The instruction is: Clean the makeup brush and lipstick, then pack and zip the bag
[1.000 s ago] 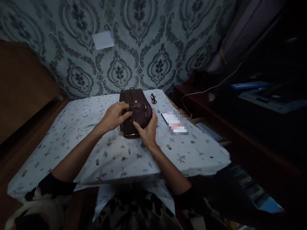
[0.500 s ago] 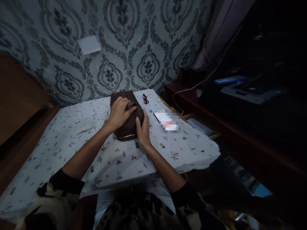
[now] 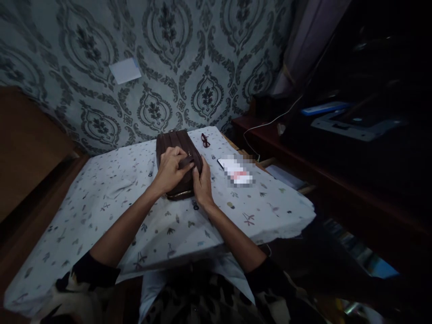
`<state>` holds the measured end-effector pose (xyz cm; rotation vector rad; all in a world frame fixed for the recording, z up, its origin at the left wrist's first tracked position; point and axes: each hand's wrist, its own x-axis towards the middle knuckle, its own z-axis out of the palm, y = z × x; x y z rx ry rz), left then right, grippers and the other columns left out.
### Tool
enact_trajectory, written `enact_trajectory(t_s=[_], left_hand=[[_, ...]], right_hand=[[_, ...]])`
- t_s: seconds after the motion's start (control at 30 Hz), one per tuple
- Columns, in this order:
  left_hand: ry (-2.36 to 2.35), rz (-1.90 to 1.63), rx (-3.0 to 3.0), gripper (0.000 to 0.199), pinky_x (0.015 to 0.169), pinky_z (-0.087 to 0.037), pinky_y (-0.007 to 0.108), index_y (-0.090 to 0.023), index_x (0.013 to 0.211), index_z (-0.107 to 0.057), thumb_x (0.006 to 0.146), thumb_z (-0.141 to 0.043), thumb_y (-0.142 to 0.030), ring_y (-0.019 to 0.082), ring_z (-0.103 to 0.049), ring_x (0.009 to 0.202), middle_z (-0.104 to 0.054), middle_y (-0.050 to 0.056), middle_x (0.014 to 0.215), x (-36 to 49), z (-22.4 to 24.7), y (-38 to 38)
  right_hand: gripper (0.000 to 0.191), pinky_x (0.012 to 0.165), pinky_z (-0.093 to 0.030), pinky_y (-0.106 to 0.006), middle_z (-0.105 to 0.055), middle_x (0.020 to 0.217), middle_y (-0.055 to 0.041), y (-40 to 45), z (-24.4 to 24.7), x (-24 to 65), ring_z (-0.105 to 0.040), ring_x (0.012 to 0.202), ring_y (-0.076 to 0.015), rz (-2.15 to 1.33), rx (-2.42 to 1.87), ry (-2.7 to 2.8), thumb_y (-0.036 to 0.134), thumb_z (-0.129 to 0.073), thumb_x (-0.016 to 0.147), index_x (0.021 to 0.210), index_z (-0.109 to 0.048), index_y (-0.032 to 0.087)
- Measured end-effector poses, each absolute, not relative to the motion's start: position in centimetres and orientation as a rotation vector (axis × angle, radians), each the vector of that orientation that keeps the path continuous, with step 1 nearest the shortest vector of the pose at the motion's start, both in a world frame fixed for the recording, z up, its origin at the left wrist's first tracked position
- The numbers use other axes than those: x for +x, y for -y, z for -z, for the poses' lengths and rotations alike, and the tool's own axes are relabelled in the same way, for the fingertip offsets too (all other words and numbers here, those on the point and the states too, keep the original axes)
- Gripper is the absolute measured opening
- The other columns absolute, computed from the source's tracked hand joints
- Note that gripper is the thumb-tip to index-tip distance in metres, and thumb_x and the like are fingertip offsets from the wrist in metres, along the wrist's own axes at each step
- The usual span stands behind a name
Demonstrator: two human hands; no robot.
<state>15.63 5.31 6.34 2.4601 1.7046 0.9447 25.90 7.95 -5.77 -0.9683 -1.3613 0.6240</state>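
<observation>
A dark brown bag (image 3: 180,140) with a gold-coloured zip along its near end lies on the patterned white cloth. My left hand (image 3: 170,168) is over the top of the bag, its thumb and fingers closed on a brown strap or flap there. Along the bag's right side, my right hand (image 3: 202,182) grips the edge, thumb up near the strap and fingers against the side. The left palm hides part of the bag's top.
Right of the bag lie a phone (image 3: 236,172) with a lit, blurred screen and a pair of dark red glasses (image 3: 205,140). The cloth (image 3: 216,220) covers the table. A white cable (image 3: 270,122) runs along the dark furniture at right. A patterned wall stands behind.
My left hand has drawn slightly towards me, bringing the strap or flap lower and nearer. More of the bag's top shows behind it. My right hand stays on the side.
</observation>
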Motion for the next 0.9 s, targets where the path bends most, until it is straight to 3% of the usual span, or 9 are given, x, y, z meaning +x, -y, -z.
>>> enact_trajectory(t_s=[0.2,0.37,0.67,0.9], left_hand=[[-1.726,-1.051,2.344,0.010,0.092,-0.043,0.037,-0.020,0.078,-0.063,0.088,-0.063,-0.023,0.023,-0.054,0.100,-0.064,0.003,0.093,15.0,-6.2,-6.0],[-1.753,-1.080,2.319,0.013,0.090,-0.044,0.037,-0.021,0.075,-0.062,0.088,-0.063,-0.023,0.023,-0.054,0.096,-0.065,0.003,0.092,15.2,-6.2,-6.0],[-1.707,-1.035,2.521,0.011,0.097,-0.042,0.041,-0.022,0.094,-0.072,0.089,-0.066,-0.030,0.026,-0.051,0.106,-0.065,0.006,0.099,15.6,-5.5,-4.6],[-1.816,-1.132,2.494,0.018,0.092,-0.043,0.042,-0.021,0.077,-0.067,0.091,-0.062,-0.030,0.026,-0.052,0.103,-0.066,0.007,0.097,16.2,-4.7,-4.8]], right_hand=[[0.068,0.122,-0.031,-0.053,-0.046,0.155,-0.0145,-7.0,7.1,27.3,-0.040,0.146,-0.0264,-0.805,-0.996,1.341,0.061,-0.043,0.097,0.152,-0.040,0.021],[0.077,0.122,-0.032,-0.051,-0.048,0.153,-0.0175,-5.9,8.0,28.1,-0.043,0.145,-0.0283,-0.851,-1.007,1.368,0.067,-0.050,0.092,0.150,-0.043,0.016],[0.068,0.119,-0.037,-0.050,-0.053,0.147,-0.0171,-6.1,7.8,27.6,-0.049,0.138,-0.0276,-0.790,-0.983,1.343,0.058,-0.056,0.092,0.144,-0.045,0.017],[0.067,0.120,-0.036,-0.048,-0.052,0.147,-0.0180,-5.8,7.3,28.0,-0.048,0.139,-0.0281,-0.794,-0.996,1.387,0.056,-0.055,0.093,0.145,-0.044,0.015]])
